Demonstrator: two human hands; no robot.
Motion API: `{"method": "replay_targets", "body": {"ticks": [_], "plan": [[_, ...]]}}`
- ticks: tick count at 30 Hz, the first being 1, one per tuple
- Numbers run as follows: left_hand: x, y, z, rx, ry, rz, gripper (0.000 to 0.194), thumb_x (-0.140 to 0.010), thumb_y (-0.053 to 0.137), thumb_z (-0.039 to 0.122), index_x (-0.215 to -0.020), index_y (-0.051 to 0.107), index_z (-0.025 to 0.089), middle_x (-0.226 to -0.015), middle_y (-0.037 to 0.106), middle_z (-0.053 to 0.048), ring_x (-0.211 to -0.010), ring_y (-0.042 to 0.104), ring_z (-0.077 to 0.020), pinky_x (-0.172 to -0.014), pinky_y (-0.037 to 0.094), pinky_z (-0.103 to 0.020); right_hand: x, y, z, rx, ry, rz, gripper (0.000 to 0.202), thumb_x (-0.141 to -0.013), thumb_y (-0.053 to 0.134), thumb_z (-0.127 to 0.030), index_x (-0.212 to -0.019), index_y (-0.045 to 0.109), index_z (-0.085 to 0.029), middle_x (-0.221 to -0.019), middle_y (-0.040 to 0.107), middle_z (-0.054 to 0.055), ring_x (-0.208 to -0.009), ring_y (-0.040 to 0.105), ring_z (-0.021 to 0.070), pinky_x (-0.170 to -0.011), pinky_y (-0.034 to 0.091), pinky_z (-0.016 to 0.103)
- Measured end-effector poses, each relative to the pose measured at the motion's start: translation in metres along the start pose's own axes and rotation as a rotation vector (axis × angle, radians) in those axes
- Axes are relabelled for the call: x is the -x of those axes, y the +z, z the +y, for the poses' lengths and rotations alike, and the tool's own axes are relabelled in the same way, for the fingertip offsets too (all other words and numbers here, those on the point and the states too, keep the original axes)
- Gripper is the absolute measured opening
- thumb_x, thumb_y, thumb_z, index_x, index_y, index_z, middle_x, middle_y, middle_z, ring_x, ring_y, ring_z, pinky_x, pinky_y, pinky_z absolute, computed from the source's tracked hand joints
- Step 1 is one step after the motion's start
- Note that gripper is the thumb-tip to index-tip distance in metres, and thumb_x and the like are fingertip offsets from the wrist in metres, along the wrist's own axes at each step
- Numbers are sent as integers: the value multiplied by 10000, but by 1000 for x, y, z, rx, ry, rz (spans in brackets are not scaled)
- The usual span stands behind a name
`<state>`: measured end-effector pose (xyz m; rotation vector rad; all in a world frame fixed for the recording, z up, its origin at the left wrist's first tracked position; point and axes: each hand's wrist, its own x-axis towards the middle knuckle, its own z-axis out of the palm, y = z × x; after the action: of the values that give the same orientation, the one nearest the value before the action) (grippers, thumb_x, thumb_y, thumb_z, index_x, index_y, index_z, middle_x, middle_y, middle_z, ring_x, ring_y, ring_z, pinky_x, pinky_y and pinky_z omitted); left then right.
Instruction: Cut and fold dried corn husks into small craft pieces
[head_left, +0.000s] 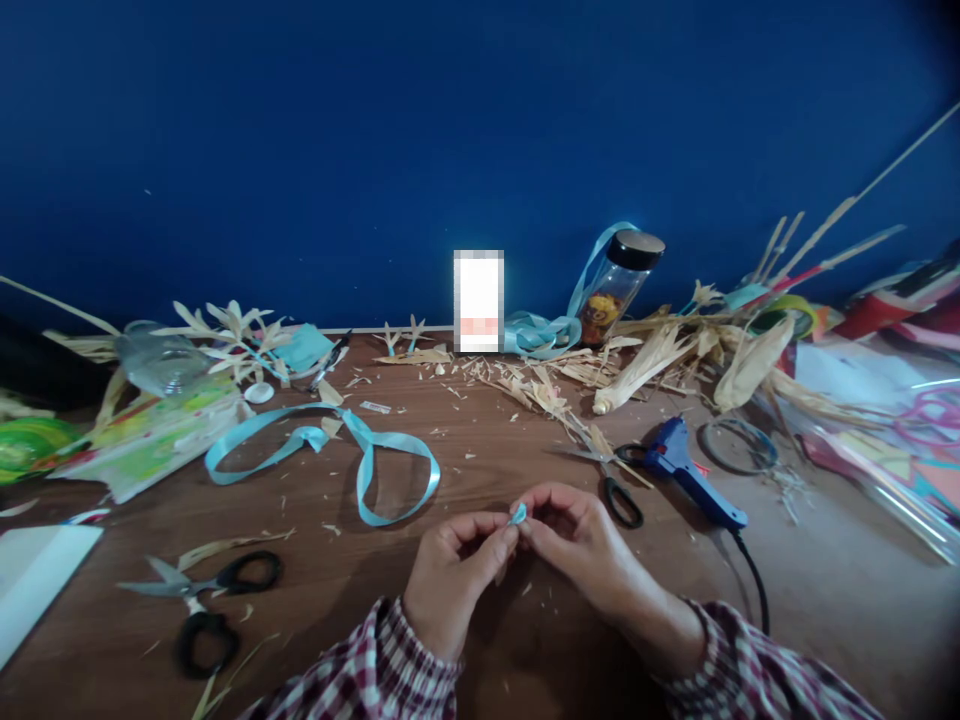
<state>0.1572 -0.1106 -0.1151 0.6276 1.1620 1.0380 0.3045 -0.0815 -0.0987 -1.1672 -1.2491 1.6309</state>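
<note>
A small piece of light blue ribbon (518, 514) is pinched between the fingertips of both hands, low in the middle of the view. My left hand (463, 565) grips it from the left with thumb and forefinger. From the right, my right hand (581, 545) holds the same piece, its fingers curled. The two hands touch or nearly touch at the fingertips. A long looped blue ribbon (397, 440) lies on the brown table (480, 480), to the left beyond my hands.
Black-handled scissors (196, 590) lie open at the left; a second pair (621, 500) lies beside a blue glue gun (694, 475) at the right. Dry husks (645, 365), a lidded jar (619, 285) and coiled ribbon (544, 335) sit near the blue wall.
</note>
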Motion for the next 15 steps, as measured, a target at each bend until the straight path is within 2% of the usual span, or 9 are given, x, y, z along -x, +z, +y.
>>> {"method": "replay_targets", "body": {"ticks": [3,5,10,15], "plan": [[0,2,0,57,-23,38,257,-606,782,356,-721,739,130,-643,681,-50,-621,559,-124,-639,430,-256,1,0,-1,-2,14,2,127,-736,688,-271,-764,625,-164,-682,629,-9,-628,580,113,-623,469,223],[0,3,1,103,-47,31,257,-590,792,351,-711,736,132,-636,680,-47,-611,554,-118,-631,421,-250,1,0,-1,-11,19,6,141,-733,697,-284,-767,629,-165,-683,633,-8,-627,583,115,-622,471,225],[2,5,11,165,-88,-18,269,-583,790,356,-678,712,117,-508,568,11,-491,422,-60,-506,309,-202,1,-2,0,-70,28,-37,169,-739,709,-307,-820,664,-166,-711,656,-3,-651,590,110,-649,479,219],[2,6,14,158,-76,-15,270,-597,776,353,-662,683,109,-467,511,36,-445,332,-41,-468,217,-208,0,-1,2,-96,32,-28,201,-745,703,-352,-821,692,-166,-700,661,3,-630,584,114,-645,487,233]]}}
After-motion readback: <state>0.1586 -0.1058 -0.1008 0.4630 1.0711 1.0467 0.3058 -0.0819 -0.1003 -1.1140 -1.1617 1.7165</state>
